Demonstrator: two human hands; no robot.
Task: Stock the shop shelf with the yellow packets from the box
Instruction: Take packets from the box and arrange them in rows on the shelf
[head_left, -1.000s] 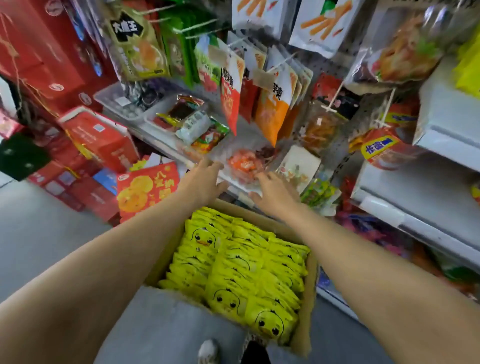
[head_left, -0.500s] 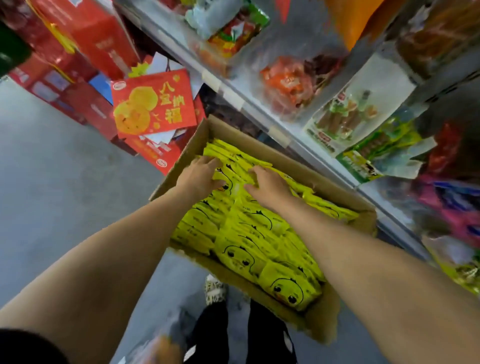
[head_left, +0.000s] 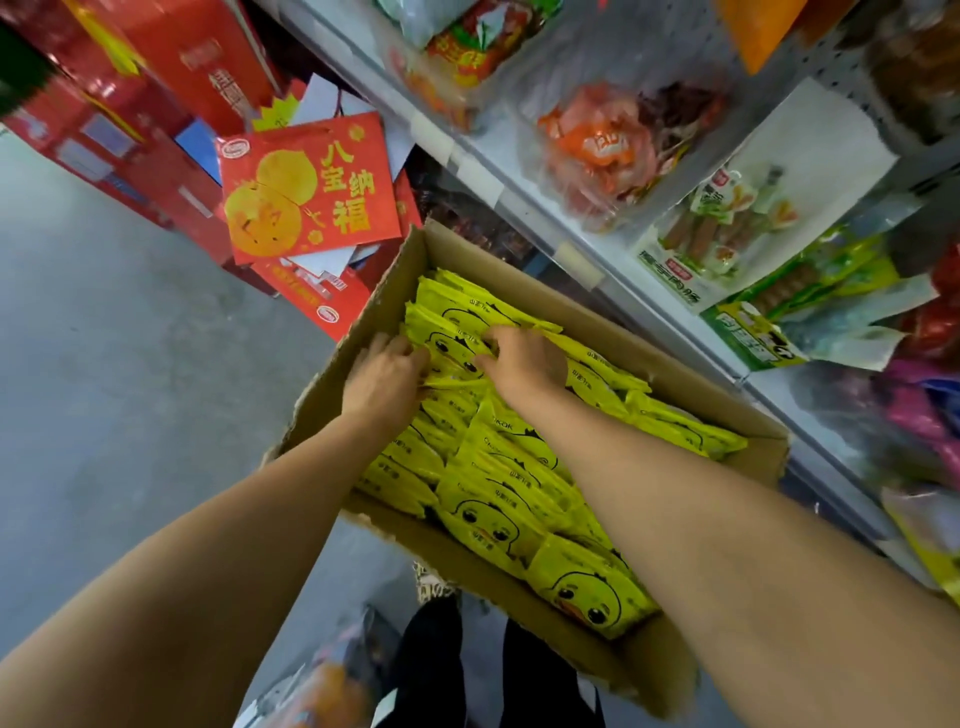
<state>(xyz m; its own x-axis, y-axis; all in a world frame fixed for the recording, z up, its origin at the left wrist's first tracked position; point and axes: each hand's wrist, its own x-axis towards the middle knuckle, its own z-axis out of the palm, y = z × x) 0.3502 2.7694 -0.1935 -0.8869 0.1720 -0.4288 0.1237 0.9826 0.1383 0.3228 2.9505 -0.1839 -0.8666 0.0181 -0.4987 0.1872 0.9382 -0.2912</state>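
An open cardboard box (head_left: 654, 670) stands on the floor below the shop shelf (head_left: 498, 176). It is packed with several yellow packets (head_left: 519, 493) printed with a duck face. My left hand (head_left: 382, 376) and my right hand (head_left: 524, 358) are both down in the far end of the box. Their fingers curl into the top packets there and grip a bunch of them from either side. The fingertips are hidden among the packets.
The shelf runs diagonally across the upper right and holds bags of snacks (head_left: 613, 145). Red gift boxes (head_left: 306, 192) are stacked on the grey floor (head_left: 104, 389) to the left of the box. My legs (head_left: 467, 670) stand just behind the box.
My hands came down from the shelf edge into the box and closed on the far packets. The view tilted downward.
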